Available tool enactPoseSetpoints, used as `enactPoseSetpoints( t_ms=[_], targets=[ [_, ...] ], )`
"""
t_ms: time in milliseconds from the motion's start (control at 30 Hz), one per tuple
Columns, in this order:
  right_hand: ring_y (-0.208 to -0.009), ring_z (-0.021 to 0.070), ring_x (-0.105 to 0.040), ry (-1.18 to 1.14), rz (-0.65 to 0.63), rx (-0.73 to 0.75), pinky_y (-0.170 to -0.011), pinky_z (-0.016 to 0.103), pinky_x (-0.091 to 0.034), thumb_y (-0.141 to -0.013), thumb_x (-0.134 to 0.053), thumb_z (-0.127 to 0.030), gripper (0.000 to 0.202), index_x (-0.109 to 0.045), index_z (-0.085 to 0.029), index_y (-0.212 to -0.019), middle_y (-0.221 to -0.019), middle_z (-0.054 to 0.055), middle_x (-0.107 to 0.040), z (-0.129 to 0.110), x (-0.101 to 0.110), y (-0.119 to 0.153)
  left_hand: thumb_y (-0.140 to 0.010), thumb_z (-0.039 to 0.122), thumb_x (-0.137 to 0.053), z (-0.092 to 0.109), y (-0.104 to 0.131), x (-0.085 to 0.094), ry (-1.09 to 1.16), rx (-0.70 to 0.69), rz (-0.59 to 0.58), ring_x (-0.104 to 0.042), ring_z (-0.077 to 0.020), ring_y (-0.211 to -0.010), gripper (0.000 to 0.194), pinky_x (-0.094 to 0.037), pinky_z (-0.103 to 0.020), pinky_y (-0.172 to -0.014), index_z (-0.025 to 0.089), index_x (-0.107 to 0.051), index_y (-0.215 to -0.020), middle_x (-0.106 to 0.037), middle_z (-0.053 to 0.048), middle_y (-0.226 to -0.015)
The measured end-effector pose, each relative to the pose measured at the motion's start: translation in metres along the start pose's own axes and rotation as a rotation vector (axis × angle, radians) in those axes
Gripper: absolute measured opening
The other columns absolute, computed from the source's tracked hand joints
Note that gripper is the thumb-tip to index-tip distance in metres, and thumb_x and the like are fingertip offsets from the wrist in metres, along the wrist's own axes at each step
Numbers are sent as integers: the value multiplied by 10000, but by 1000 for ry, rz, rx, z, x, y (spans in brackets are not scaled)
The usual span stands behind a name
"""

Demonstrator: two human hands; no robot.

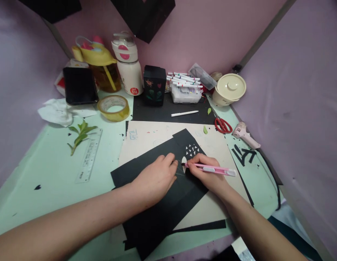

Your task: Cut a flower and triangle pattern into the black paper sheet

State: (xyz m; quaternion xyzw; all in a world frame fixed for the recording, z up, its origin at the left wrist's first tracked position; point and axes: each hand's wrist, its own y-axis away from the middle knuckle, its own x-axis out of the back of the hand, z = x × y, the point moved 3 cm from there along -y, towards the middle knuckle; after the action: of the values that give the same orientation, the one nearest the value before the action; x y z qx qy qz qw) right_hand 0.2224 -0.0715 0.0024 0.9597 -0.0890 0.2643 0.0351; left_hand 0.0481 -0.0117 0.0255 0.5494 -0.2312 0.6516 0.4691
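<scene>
My right hand [205,168] is closed on a pink craft knife [216,169] with a pale slider. Its dark tip meets a black paper sheet [146,217] beside a white oval cut-out [184,164]. Just above that oval, several small white triangular openings [192,149] show in the black paper. To the left of the knife tip my left hand [159,175] rests on the sheet, fingers bent and slightly apart, touching it without grasping anything. Faint drawn lines run between the two hands. Under the black paper lies a cream board [149,136].
Red-handled scissors [223,125], a glue gun [246,136] and black strips [243,155] lie at the right. Left are a clear ruler [89,156], a leafy sprig [81,135] and a tape roll [114,107]. Behind stand a white bottle [130,74], a black box [154,85] and a lidded pot [229,90].
</scene>
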Motion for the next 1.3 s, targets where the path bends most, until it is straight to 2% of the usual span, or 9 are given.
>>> enactPoseSetpoints(
  t_ms=[200,433,633,833,1000,1200,1300],
  targets=[
    [-588,121,-560,-33,-19,-50,-549,223,-405,-811,-661,-264,136,-656,-190,-698,-655,-13,-661,0,0,-1,-988,250,-491,0,1,-1,-11,-6,5,-576,-259,-976,377,-542,-408,-872,79,-566,-1316,-535,-143,-1201],
    [-652,153,-618,-77,-18,-112,-594,251,-446,-827,-688,-333,143,-720,-200,-785,-715,12,-710,-1,0,0,-975,249,-528,-3,0,0,55,-1,17,-587,-245,-991,346,-533,-387,-882,104,-559,-1288,-539,-128,-1200],
    [-604,138,-601,-102,-46,-160,-542,242,-432,-835,-697,-371,182,-713,-192,-806,-701,16,-704,-1,2,-5,-946,254,-590,-9,1,3,133,19,36,-595,-246,-1033,421,-527,-370,-874,136,-503,-1342,-534,-114,-1230],
    [-469,69,-544,-191,-254,-272,-429,182,-376,-854,-659,-363,196,-676,-169,-830,-684,-4,-681,-8,4,-17,-914,304,-649,-14,-2,5,156,88,-1,-624,-216,-939,478,-513,-310,-711,235,-509,-1365,-535,-64,-1253],
    [-452,68,-558,-333,-297,-384,-353,153,-333,-826,-689,-392,235,-655,-160,-843,-675,-5,-675,-5,3,-26,-902,294,-671,-16,-4,5,175,105,-3,-623,-207,-941,498,-494,-287,-687,243,-498,-1367,-546,-54,-1242],
    [-489,75,-591,-357,-461,-396,-370,137,-376,-792,-746,-372,239,-666,-150,-830,-662,4,-681,-9,0,-36,-906,324,-666,-17,-5,4,191,106,-18,-617,-180,-888,411,-480,-275,-657,247,-539,-1290,-542,-41,-1231],
    [-472,65,-570,-340,-487,-374,-366,132,-372,-798,-743,-353,215,-664,-155,-820,-643,-8,-672,-12,2,-41,-904,321,-670,-18,-5,4,199,118,-27,-608,-158,-832,414,-466,-270,-632,254,-534,-1290,-538,-33,-1235]
  ],
)
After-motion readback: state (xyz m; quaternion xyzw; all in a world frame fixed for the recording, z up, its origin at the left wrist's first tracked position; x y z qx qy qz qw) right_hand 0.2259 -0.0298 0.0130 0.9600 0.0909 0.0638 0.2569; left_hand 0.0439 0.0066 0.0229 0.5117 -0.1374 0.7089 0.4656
